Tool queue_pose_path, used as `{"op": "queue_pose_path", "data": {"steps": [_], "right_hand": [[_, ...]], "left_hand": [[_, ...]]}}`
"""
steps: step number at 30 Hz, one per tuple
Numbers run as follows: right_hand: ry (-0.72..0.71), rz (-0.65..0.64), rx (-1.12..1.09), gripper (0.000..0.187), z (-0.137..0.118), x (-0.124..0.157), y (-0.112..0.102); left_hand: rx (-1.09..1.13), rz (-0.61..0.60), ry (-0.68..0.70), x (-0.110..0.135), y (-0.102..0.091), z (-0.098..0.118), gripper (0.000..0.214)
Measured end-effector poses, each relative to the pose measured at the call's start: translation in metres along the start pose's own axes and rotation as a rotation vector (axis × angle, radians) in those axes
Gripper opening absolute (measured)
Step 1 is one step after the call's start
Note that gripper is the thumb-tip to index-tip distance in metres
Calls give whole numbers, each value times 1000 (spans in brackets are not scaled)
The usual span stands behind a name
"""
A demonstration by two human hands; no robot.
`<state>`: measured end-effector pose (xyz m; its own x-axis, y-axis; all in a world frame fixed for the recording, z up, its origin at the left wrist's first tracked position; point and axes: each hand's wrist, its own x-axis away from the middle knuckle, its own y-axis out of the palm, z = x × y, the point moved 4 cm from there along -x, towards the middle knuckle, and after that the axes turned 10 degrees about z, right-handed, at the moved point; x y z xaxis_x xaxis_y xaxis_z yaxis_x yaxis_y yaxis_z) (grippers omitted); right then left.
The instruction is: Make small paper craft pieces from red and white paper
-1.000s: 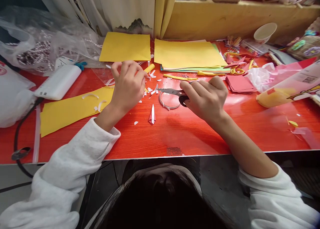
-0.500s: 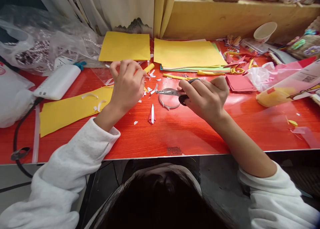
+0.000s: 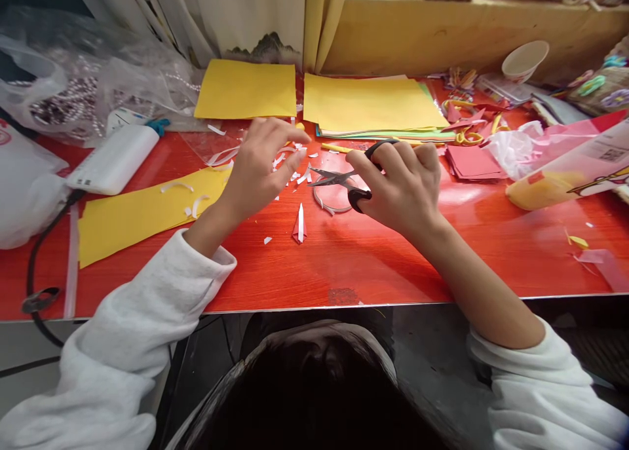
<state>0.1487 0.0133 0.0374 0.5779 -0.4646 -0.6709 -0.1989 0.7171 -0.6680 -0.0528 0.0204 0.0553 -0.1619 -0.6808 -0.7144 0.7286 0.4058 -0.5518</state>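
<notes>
My right hand (image 3: 405, 178) is wrapped round the black handles of a pair of scissors (image 3: 335, 178). Their blades are spread and point left, over a round ring (image 3: 339, 204) lying on the table. Left of the blade tips is my left hand (image 3: 263, 168), fingers stretched out and thumb apart from the index finger; I see nothing held in it. White paper scraps (image 3: 303, 176) lie under and beside its fingertips. Nearer to me, a small folded red paper piece (image 3: 295, 234) with a white strip (image 3: 301, 222) on it points away from me.
Yellow sheets (image 3: 248, 90) and a stack of coloured paper (image 3: 373, 103) lie at the back of the red table (image 3: 393, 266). Yellow strips (image 3: 142, 221) and a white power bank (image 3: 115, 158) are at left. Red paper squares (image 3: 474, 163) and a plastic cup (image 3: 574, 168) are at right.
The scissor blades have gone from closed to spread apart. My left hand has shifted right, its fingers straightening and spreading, and now covers most of the yellow roll behind it.
</notes>
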Motion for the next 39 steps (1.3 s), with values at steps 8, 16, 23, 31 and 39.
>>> {"op": "queue_pose_path", "data": {"steps": [8, 16, 23, 31, 39], "right_hand": [[-18, -59, -1, 52, -2, -2, 2], [-5, -65, -23, 51, -2, -4, 0], [14, -92, -43, 53, -1, -4, 0], [4, -105, -25, 51, -2, -5, -2], [-14, -102, -10, 47, -5, -5, -2]], "left_hand": [[304, -242, -302, -1, -1, 12, 18], [343, -290, -389, -1, 0, 8, 18], [371, -281, -381, -1, 0, 9, 20], [358, -275, -403, 1, 0, 5, 20], [384, -303, -405, 2, 4, 3, 20]]}}
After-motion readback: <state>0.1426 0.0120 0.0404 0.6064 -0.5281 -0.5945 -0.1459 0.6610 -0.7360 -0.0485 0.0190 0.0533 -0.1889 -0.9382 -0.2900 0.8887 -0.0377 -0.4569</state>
